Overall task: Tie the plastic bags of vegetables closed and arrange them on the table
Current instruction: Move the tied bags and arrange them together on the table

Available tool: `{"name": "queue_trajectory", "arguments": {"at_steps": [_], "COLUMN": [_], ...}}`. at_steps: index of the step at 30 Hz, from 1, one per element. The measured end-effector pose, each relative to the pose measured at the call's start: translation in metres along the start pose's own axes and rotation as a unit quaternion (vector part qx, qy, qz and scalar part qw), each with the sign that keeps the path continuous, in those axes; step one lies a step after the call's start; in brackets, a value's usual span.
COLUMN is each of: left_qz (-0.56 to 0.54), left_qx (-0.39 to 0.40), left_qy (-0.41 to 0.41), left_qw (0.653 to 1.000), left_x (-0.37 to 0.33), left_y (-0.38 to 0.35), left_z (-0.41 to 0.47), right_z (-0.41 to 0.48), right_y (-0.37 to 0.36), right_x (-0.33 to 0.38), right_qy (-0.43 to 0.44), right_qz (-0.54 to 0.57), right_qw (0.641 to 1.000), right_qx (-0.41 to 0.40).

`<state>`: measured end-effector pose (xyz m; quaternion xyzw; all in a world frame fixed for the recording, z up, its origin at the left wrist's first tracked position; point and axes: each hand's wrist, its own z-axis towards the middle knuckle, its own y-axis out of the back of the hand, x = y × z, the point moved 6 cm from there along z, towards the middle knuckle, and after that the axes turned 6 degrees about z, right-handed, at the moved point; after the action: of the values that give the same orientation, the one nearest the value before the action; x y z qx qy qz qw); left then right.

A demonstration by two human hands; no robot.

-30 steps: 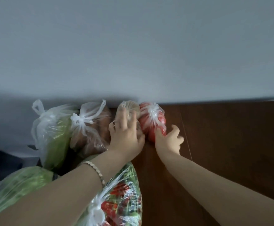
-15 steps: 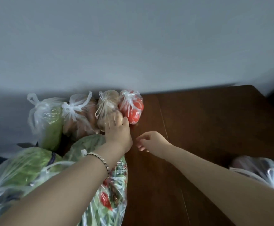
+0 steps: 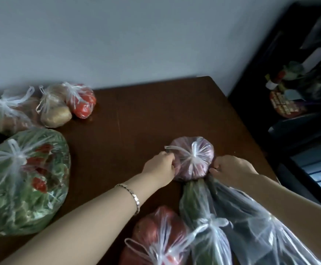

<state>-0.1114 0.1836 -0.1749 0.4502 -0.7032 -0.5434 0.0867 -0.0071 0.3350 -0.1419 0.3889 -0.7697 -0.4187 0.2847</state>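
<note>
Dark brown wooden table point(image 3: 136, 119) set against a pale grey wall point(image 3: 117, 35); black shelving point(image 3: 299, 92) at right, contents blurred. Largest bag, the knotted greens-and-red-chili bag point(image 3: 22, 184), lies at the table's left edge. Near the front right corner, three tied bags crowd together: a dark-contents bag point(image 3: 251, 222) under the right forearm, a long green vegetable bag point(image 3: 199, 207) beside it, and a red-orange vegetable bag point(image 3: 155, 234) nearest the camera. Back left, a row against the wall: a brownish knotted bag point(image 3: 14, 115), a potato bag point(image 3: 54, 109), and a tomato bag point(image 3: 81, 101), each touching its neighbour; a pale green item at far left is cut off by the frame. Mid-right on the table sits the small purplish onion bag point(image 3: 194, 159), knot on top, handles splayed. Left hand point(image 3: 161, 167), bracelet point(image 3: 132, 196) at wrist, fingers curled closed against the bag's left side. Right hand point(image 3: 230, 169) fingers pinched closed at the bag's right edge; whether on this bag's plastic or the dark bag's, cannot tell.
</note>
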Motion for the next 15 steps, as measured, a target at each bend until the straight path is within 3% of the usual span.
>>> {"name": "queue_trajectory", "arguments": {"at_steps": [3, 5, 10, 15], "left_qz": [0.051, 0.114, 0.154, 0.174], "left_qx": [-0.060, -0.047, -0.041, -0.027], "left_qy": [-0.015, 0.019, 0.096, 0.088], "left_qw": [0.997, 0.992, 0.983, 0.980], "left_x": [-0.051, -0.063, -0.069, -0.062], "left_y": [-0.012, -0.022, -0.027, -0.018], "left_z": [0.019, 0.030, 0.044, 0.041], "right_z": [-0.013, -0.020, -0.029, -0.039], "right_y": [-0.024, -0.040, -0.042, -0.076], "right_x": [-0.027, -0.025, -0.002, 0.005], "right_qy": [0.023, 0.037, 0.110, 0.115], "right_qz": [0.007, -0.008, -0.029, -0.132], "right_qw": [0.996, 0.992, 0.992, 0.968], "right_qx": [0.084, 0.119, 0.063, 0.179]}}
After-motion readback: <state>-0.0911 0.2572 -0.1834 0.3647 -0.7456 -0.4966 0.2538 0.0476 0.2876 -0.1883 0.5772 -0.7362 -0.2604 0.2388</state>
